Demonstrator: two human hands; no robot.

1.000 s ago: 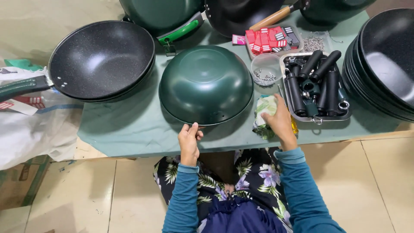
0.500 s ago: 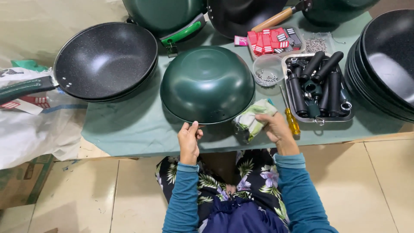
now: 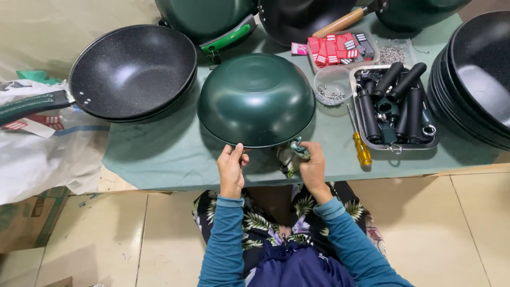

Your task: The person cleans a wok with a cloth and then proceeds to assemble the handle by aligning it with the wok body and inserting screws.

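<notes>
A dark green pan (image 3: 256, 98) lies upside down on the green table cover (image 3: 159, 154), right in front of me. My left hand (image 3: 231, 169) pinches its near rim at the left. My right hand (image 3: 312, 166) grips a crumpled pale green and white cloth (image 3: 291, 155) pressed against the pan's near rim at the right.
A black speckled wok with a green handle (image 3: 133, 72) sits at the left. A yellow-handled screwdriver (image 3: 361, 146) lies right of my hand, beside a metal tray of black handles (image 3: 396, 103). A clear cup of screws (image 3: 332, 85), red packets (image 3: 337, 45) and stacked black pans (image 3: 475, 79) stand behind.
My right hand has carried the cloth leftward from beside the tray to the pan's near rim. My left hand has stayed on the rim.
</notes>
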